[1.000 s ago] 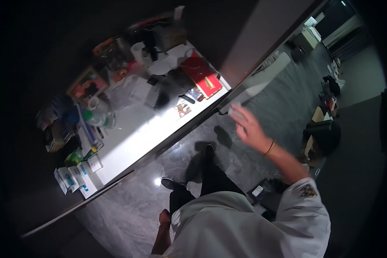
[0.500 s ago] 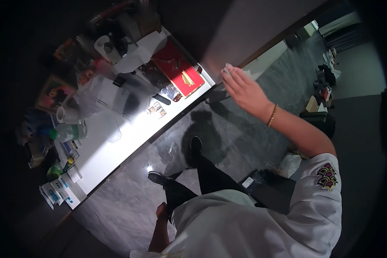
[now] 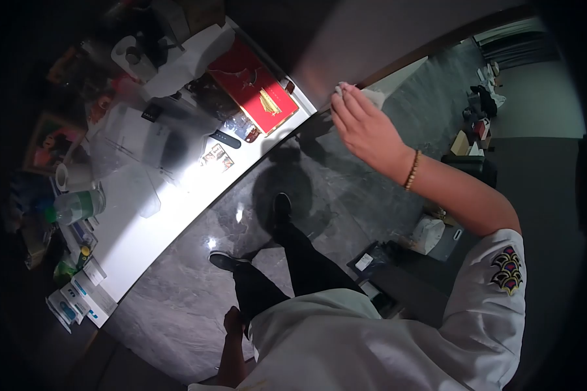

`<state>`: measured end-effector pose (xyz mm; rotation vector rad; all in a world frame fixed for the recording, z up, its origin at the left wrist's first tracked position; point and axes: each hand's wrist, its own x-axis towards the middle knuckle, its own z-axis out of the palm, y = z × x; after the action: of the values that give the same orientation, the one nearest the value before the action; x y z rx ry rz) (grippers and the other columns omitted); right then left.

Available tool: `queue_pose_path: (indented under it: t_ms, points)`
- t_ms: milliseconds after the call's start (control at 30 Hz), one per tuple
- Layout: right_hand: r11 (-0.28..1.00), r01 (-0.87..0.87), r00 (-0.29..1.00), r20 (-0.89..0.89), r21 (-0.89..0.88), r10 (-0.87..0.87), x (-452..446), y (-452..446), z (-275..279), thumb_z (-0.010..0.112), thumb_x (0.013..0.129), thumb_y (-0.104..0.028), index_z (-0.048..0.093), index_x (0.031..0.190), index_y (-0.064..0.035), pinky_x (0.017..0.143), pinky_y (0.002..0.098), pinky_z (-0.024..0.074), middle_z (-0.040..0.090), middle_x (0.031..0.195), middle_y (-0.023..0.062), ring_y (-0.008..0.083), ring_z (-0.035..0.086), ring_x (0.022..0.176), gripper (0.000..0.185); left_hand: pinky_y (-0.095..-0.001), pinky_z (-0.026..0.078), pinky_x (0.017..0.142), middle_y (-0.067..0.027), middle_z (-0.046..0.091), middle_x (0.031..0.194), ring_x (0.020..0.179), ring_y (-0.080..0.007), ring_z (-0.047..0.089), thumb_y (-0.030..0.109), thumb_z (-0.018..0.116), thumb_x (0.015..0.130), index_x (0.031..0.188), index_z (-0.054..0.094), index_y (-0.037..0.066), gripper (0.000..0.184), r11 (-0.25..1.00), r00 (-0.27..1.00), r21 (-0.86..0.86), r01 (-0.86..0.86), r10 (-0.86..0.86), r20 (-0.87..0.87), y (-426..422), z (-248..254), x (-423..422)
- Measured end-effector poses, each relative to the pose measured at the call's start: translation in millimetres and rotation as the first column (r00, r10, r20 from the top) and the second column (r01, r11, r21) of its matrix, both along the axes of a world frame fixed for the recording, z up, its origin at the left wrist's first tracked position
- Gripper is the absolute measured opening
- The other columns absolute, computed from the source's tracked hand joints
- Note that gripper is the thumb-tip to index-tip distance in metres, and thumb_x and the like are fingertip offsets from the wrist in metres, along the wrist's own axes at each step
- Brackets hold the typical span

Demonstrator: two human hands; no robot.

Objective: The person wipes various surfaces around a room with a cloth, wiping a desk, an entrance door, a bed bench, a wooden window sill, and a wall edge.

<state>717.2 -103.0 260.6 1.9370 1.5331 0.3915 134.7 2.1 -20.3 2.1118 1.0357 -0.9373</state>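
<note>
My right hand point(image 3: 366, 130) is raised beside the edge of a wall panel point(image 3: 346, 45), a beaded bracelet on its wrist. Its fingers are pressed together over a pale crumpled cloth point(image 3: 374, 98), which shows at the fingertips and beyond them. Low by my thigh hangs my left hand point(image 3: 233, 320), small and dim, its fingers too unclear to make out. Nearest to the right hand on the white table point(image 3: 137, 244) lies a red box point(image 3: 251, 85) with gold print. A black strap point(image 3: 225, 139) and a small picture card point(image 3: 217, 157) are near the table's front edge.
A green-capped bottle point(image 3: 78, 206), a paper roll point(image 3: 74, 176), a framed picture point(image 3: 52, 144) and small boxes point(image 3: 78, 300) crowd the table's left side. Clear plastic sheeting lies mid-table. On the floor at right are a white bag point(image 3: 428, 234) and a dark bin point(image 3: 479, 168).
My right hand has risen to beside the wall panel, its fingers now closed together. The view has shifted, so the table sits further left. My left hand stays low by the thigh.
</note>
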Motion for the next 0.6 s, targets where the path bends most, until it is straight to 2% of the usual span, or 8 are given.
queue_pose_path:
  t_ms: [133, 233, 300, 333, 467, 567, 600]
  points:
    - [0.997, -0.054, 0.998, -0.016, -0.056, 0.053, 2.3, -4.4, -2.1, 0.048, 0.078, -0.017, 0.058, 0.105, 0.0035, 0.106, 0.0384, 0.0262, 0.05, 0.119, 0.0145, 0.0295, 0.043, 0.117, 0.036, -0.0457, 0.047, 0.063, -0.0173, 0.059, 0.072, 0.074, -0.0375, 0.059, 0.021, 0.061, 0.071, 0.07, 0.051, 0.006, 0.018, 0.999, 0.997, -0.028, -0.029, 0.031, 0.072, -0.9, 3.0, 4.3]
    - [0.997, -0.076, 0.996, -0.041, -0.018, 0.075, 6.5, -14.9, 23.5, 0.049, 0.078, -0.018, 0.058, 0.105, 0.003, 0.106, 0.0384, 0.0264, 0.051, 0.118, 0.0145, 0.0292, 0.043, 0.117, 0.036, -0.0462, 0.046, 0.061, -0.0167, 0.059, 0.07, 0.072, -0.038, 0.059, 0.023, 0.062, 0.072, 0.069, 0.049, 0.006, 0.021, 0.998, 0.995, -0.001, 0.058, -0.057, 0.087, -2.2, -17.0, -15.3]
    - [0.998, -0.056, 0.998, -0.016, -0.002, 0.056, 3.7, -11.2, 38.3, 0.049, 0.077, -0.017, 0.058, 0.105, 0.0028, 0.106, 0.0381, 0.0266, 0.051, 0.118, 0.0145, 0.0291, 0.043, 0.117, 0.036, -0.0462, 0.046, 0.06, -0.0167, 0.058, 0.069, 0.071, -0.0381, 0.059, 0.026, 0.063, 0.072, 0.07, 0.049, 0.006, 0.025, 1.0, 0.999, -0.01, -0.006, 0.006, 0.035, -7.0, -15.2, -17.0]
    - [0.999, -0.034, 0.999, 0.013, 0.026, 0.034, 2.4, -10.0, 42.6, 0.049, 0.077, -0.017, 0.059, 0.105, 0.0026, 0.106, 0.0378, 0.0268, 0.051, 0.118, 0.0144, 0.029, 0.043, 0.117, 0.035, -0.0458, 0.046, 0.06, -0.0167, 0.059, 0.07, 0.072, -0.0374, 0.059, 0.028, 0.065, 0.071, 0.072, 0.051, 0.006, 0.026, 0.995, 0.994, -0.065, -0.082, 0.086, 0.067, -8.2, -20.2, -25.5]
    - [0.999, -0.047, 0.999, -0.012, -0.008, 0.047, 5.4, -4.5, 21.1, 0.049, 0.077, -0.017, 0.059, 0.105, 0.002, 0.106, 0.0369, 0.027, 0.051, 0.118, 0.0136, 0.0281, 0.043, 0.117, 0.035, -0.0451, 0.047, 0.061, -0.0155, 0.06, 0.07, 0.072, -0.0365, 0.06, 0.028, 0.065, 0.071, 0.072, 0.051, 0.006, 0.026, 0.999, 0.999, -0.029, -0.04, 0.04, -0.008, -6.6, -22.4, -24.2]
    - [0.994, -0.107, 0.994, 0.01, -0.027, 0.107, 12.9, -10.9, 22.9, 0.049, 0.078, -0.017, 0.058, 0.106, 0.0014, 0.106, 0.0367, 0.0268, 0.05, 0.121, 0.0127, 0.0265, 0.042, 0.119, 0.035, -0.0452, 0.047, 0.061, -0.0156, 0.06, 0.071, 0.072, -0.0366, 0.06, 0.029, 0.064, 0.071, 0.072, 0.051, 0.006, 0.027, 0.999, 0.996, 0.043, 0.001, 0.003, -0.085, -1.7, 3.5, 13.3]
    - [0.994, -0.104, 0.994, 0.017, -0.027, 0.104, 13.3, -13.3, 30.7, 0.049, 0.078, -0.017, 0.058, 0.106, 0.0014, 0.106, 0.0367, 0.0268, 0.05, 0.121, 0.0127, 0.0265, 0.042, 0.119, 0.035, -0.0457, 0.047, 0.062, -0.016, 0.06, 0.072, 0.073, -0.0371, 0.06, 0.029, 0.063, 0.071, 0.073, 0.052, 0.005, 0.027, 1.0, 0.998, 0.017, 0.016, -0.015, -0.066, 0.0, -3.2, 9.6]
